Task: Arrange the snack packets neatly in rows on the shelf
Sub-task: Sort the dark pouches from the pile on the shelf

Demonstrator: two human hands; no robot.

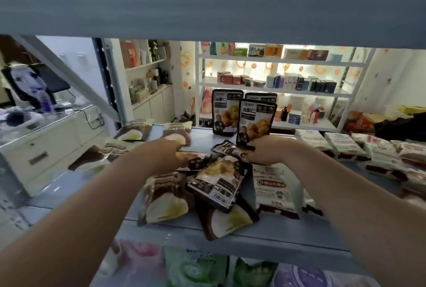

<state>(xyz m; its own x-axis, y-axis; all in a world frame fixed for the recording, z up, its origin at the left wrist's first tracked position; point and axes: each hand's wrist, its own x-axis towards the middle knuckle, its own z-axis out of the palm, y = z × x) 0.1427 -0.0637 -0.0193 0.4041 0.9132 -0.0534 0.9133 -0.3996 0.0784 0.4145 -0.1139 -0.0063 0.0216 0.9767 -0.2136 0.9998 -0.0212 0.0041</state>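
Seen from the head camera, a pale blue metal shelf board (202, 135) runs across the middle, and both bare forearms reach in over its front edge. The right hand (267, 151) has its fingers curled round the bottom edge of a dark grey foil snack packet (255, 120) printed with yellow chestnuts. It holds the packet upright near the back of the board, long axis vertical, printed face towards the camera, top edge up and leaning slightly right. Just behind it and to its left stand two upright dark packets (227, 111) of the same print, one of them partly hidden by the held one. The left hand (168, 148) reaches onto the far side of a loose heap in the middle of the board. Its fingers bend down over a dark packet there, but whether they pinch it cannot be told. In that heap a flat dark chestnut packet (219, 185) lies face up with its lettering upside down, its top end pointing towards the camera and a little left. It rests on brown-and-cream packets (166, 199) whose long axes run roughly front to back. Further brown packets (132, 132) lie flat and scattered at the left rear. On the right, white-and-red packets (345, 146) lie flat side by side in rows. Beyond the board stands a lit white rack of small boxes (276, 60).
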